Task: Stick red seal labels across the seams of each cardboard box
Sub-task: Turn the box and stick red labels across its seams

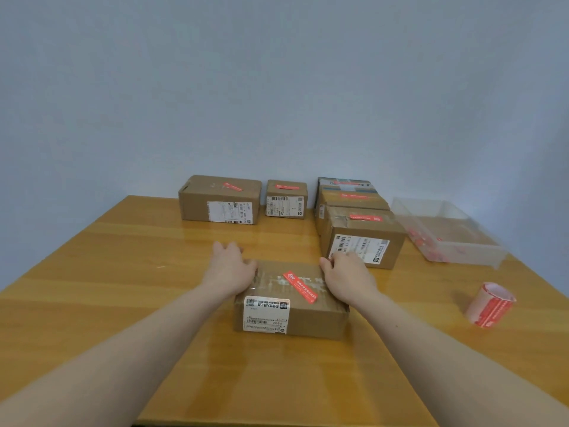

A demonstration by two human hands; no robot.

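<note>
A glossy yellow-brown wooden table [129, 303] carries everything, its far edge running against a pale blue wall [277, 87]. A flat brown cardboard box with a white shipping label on its near face [291, 315] sits around the middle of the table, long axis running left to right, parallel to the near edge. A red rectangular seal label [300, 286] lies on its top, slanted diagonally across the taped seam. The left hand [229, 268] curls its grip over the box's far left corner, and the right hand [348, 274] does the same at the far right corner, both holding the box. Bare tabletop lies open to the left and in front of it. Along the far edge stand a wide brown carton [220, 200] and a small brown carton [286, 198], each red-sealed; towards the far right corner a row of sealed cartons [363, 235] runs nearer, just beyond the right hand. A clear plastic tray [443, 232] sits by the right edge, with a roll of red labels [491, 305] nearer, well apart from the held box.
</note>
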